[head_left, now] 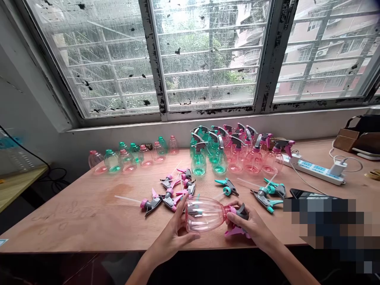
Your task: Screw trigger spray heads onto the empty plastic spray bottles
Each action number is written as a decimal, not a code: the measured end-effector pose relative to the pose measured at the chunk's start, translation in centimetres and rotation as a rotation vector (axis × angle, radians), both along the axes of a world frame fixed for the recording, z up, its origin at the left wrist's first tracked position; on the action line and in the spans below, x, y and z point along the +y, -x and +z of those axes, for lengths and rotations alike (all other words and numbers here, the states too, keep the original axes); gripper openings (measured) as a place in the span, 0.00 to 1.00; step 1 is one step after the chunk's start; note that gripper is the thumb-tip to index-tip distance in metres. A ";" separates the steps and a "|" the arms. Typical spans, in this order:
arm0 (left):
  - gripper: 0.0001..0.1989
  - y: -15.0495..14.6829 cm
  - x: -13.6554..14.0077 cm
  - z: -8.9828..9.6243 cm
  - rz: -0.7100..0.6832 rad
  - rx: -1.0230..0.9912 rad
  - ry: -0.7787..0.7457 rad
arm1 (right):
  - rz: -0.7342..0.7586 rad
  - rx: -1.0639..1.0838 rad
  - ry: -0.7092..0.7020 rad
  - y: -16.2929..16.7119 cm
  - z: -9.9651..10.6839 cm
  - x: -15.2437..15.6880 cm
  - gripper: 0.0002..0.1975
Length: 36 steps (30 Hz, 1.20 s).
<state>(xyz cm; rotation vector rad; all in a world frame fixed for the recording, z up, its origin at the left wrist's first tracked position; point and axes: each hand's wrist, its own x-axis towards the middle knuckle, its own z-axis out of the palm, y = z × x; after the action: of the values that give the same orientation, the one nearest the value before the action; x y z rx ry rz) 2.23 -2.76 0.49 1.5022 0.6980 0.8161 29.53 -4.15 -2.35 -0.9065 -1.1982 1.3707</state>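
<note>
A clear pink spray bottle (204,215) lies sideways in the air above the table's front edge, its base to the left. My left hand (175,229) is wrapped round the base end. At the neck, my right hand (247,221) grips the pink and grey spray head (236,229), which sits at the bottle's mouth; whether it is fully screwed on I cannot tell. Just beyond the bottle lie several loose pink and grey spray heads (169,198) with thin tubes. Loose teal and grey spray heads (264,194) rest behind my right hand.
Several open pink and green bottles (127,160) stand at the back left of the wooden table (74,209). Green and pink bottles with spray heads (236,158) crowd the back middle. A white power strip (314,170), a dark phone-like device (308,194) and a brown bag (359,134) are on the right.
</note>
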 end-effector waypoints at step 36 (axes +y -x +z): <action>0.58 -0.5 0.1 -0.1 0.086 0.057 -0.039 | 0.021 -0.033 -0.006 0.0 0.4 -0.5 0.19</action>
<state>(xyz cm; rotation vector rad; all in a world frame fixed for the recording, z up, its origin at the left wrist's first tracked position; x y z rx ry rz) 2.69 -2.65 0.37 1.5441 0.7974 0.8591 29.49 -4.67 -2.00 -0.9175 -1.2393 1.3732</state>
